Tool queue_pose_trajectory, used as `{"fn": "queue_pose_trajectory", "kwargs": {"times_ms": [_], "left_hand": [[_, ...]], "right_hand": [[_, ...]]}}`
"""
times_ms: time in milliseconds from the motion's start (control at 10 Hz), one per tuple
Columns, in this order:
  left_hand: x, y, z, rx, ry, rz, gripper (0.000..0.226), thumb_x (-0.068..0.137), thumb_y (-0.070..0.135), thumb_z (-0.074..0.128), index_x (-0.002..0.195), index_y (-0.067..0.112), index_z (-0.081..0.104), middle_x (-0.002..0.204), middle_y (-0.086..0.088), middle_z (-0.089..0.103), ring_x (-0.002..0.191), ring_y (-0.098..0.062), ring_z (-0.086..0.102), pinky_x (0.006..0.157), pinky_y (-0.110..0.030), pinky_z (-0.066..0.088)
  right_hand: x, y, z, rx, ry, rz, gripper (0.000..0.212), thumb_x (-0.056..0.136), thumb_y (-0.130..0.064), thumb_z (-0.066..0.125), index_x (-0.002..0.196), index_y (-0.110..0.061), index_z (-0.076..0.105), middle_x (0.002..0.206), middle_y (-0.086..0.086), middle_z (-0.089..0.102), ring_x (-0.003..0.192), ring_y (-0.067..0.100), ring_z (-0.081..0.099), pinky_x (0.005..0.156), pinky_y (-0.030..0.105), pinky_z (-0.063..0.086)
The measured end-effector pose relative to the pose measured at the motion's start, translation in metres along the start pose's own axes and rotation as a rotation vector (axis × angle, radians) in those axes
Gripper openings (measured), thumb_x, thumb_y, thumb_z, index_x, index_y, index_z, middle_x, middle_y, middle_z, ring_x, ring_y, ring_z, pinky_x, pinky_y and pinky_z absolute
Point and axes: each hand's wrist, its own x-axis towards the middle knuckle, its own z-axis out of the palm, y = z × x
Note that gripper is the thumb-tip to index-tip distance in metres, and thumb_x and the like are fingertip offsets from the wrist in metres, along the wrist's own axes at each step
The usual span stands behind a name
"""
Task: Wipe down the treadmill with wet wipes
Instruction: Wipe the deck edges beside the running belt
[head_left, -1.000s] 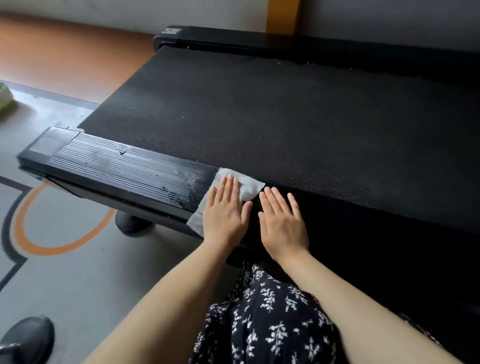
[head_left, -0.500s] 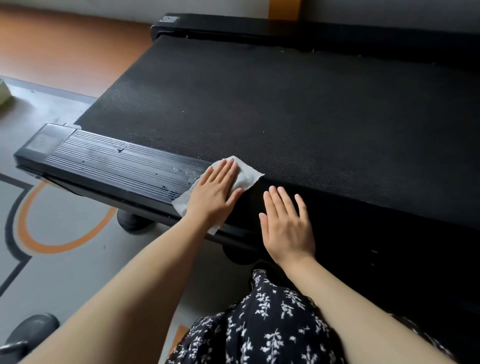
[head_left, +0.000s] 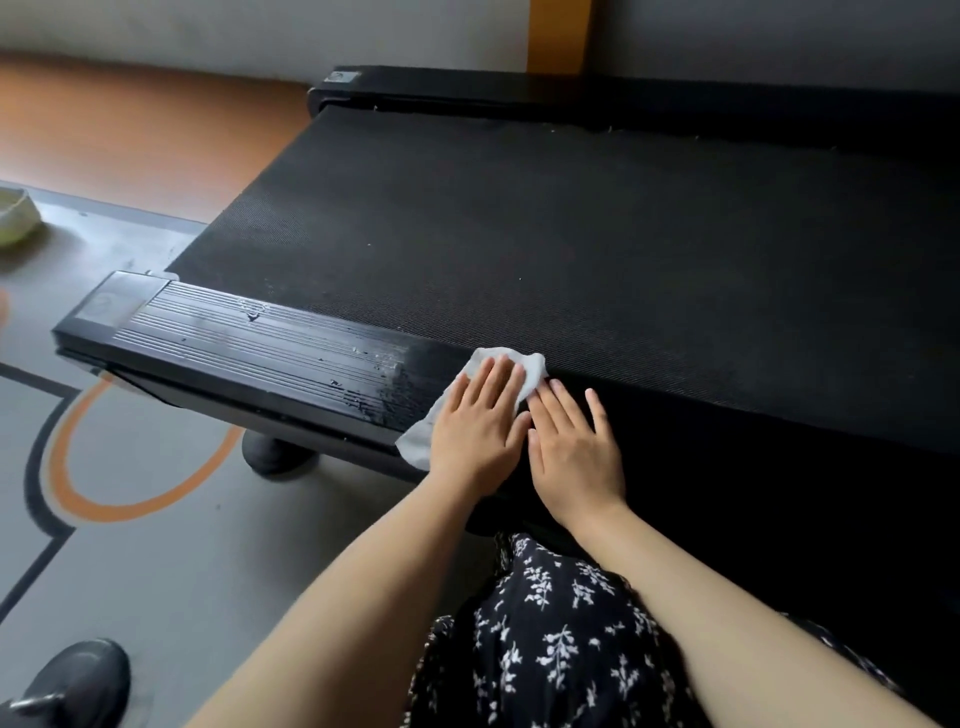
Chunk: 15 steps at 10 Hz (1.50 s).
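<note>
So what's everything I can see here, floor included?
treadmill belt: one, black, centre.
side rail: one, black, wet-streaked, near edge.
wet wipe: one, white, on the side rail under the left hand.
treadmill foot: one, black, under the side rail.
floor mat: one, grey with orange ring, left.
pale object: one, greenish, far left edge, cut off.
shoe: one, black, bottom left corner.
floral dress: one, black and white, bottom centre.
left hand: flat on the wet wipe.
right hand: flat on the treadmill's near edge, beside it.
</note>
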Motion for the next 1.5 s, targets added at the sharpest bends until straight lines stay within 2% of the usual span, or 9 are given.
{"fn": "queue_pose_trajectory", "kwargs": {"times_ms": [100,200,500,600,700,800,900,1100,1500], "left_hand": [[0.011,-0.007,-0.005,0.014,0.003,0.058,0.075,0.088,0.058,-0.002,0.155,0.029,0.012,0.163,0.008,0.005,0.149,-0.007,-0.005,0.118,-0.027,-0.011],[0.027,-0.014,-0.007,0.015,-0.009,0.023,0.056,0.103,0.047,0.018,0.156,0.029,0.011,0.163,0.008,0.004,0.149,-0.007,-0.005,0.119,-0.029,-0.009],[0.057,-0.044,-0.011,-0.026,0.021,-0.106,0.047,0.105,0.037,0.023,0.152,0.030,0.027,0.163,0.008,0.011,0.150,-0.011,0.000,0.120,-0.032,-0.004],[0.048,-0.044,-0.009,0.002,0.053,-0.095,0.058,0.097,0.046,0.012,0.146,0.027,0.039,0.160,0.005,0.025,0.150,-0.016,0.010,0.120,-0.034,0.001],[0.035,-0.028,-0.006,0.015,0.017,-0.118,0.062,0.096,0.045,0.013,0.152,0.024,0.027,0.162,0.001,0.017,0.150,-0.016,0.004,0.121,-0.036,-0.001],[0.020,-0.008,-0.001,0.014,-0.017,-0.084,0.073,0.088,0.051,-0.002,0.156,0.026,0.011,0.164,0.003,0.003,0.150,-0.011,-0.005,0.120,-0.034,-0.008],[0.014,-0.003,-0.001,-0.008,-0.024,-0.022,0.080,0.082,0.052,-0.010,0.156,0.028,0.009,0.164,0.006,0.002,0.150,-0.009,-0.006,0.120,-0.033,-0.008],[0.025,-0.035,-0.012,-0.001,-0.019,-0.034,0.053,0.104,0.037,0.015,0.156,0.027,0.009,0.163,0.008,0.002,0.149,-0.007,-0.006,0.120,-0.031,-0.007],[0.052,-0.072,-0.018,0.014,-0.034,-0.260,0.057,0.105,0.037,0.019,0.156,0.016,0.003,0.164,-0.001,-0.006,0.150,-0.012,-0.010,0.121,-0.032,-0.007]], "right_hand": [[-0.006,0.004,-0.001,-0.033,-0.007,0.046,0.056,0.095,-0.032,0.028,0.136,-0.005,0.054,0.142,0.011,0.053,0.134,0.026,0.048,0.112,0.049,0.023],[-0.007,0.004,-0.001,-0.032,-0.023,0.055,0.059,0.095,-0.035,0.028,0.138,-0.003,0.052,0.144,0.013,0.051,0.136,0.027,0.046,0.113,0.049,0.022],[-0.004,0.000,0.003,0.007,0.008,0.091,0.058,0.092,-0.037,0.034,0.136,-0.004,0.056,0.142,0.013,0.053,0.133,0.029,0.049,0.109,0.052,0.040],[-0.003,-0.001,0.003,0.010,0.014,0.098,0.058,0.092,-0.037,0.035,0.135,-0.004,0.057,0.141,0.013,0.054,0.132,0.029,0.050,0.108,0.053,0.041],[-0.003,-0.001,0.002,0.013,0.018,0.101,0.058,0.091,-0.036,0.035,0.133,-0.004,0.058,0.140,0.013,0.056,0.131,0.029,0.052,0.107,0.053,0.042],[-0.003,0.000,0.001,0.018,0.000,0.101,0.058,0.092,-0.037,0.034,0.132,-0.004,0.060,0.138,0.013,0.057,0.131,0.029,0.052,0.107,0.052,0.042],[-0.002,0.000,0.001,0.023,-0.012,0.106,0.058,0.092,-0.037,0.033,0.132,-0.004,0.060,0.138,0.013,0.057,0.132,0.028,0.051,0.108,0.052,0.041],[-0.004,0.000,0.001,0.050,-0.023,0.109,0.058,0.093,-0.038,0.034,0.135,-0.005,0.056,0.142,0.012,0.054,0.134,0.028,0.049,0.110,0.051,0.039],[-0.003,-0.001,0.000,0.049,-0.054,0.119,0.058,0.092,-0.037,0.036,0.134,-0.005,0.058,0.141,0.012,0.055,0.132,0.029,0.051,0.108,0.052,0.040]]}}
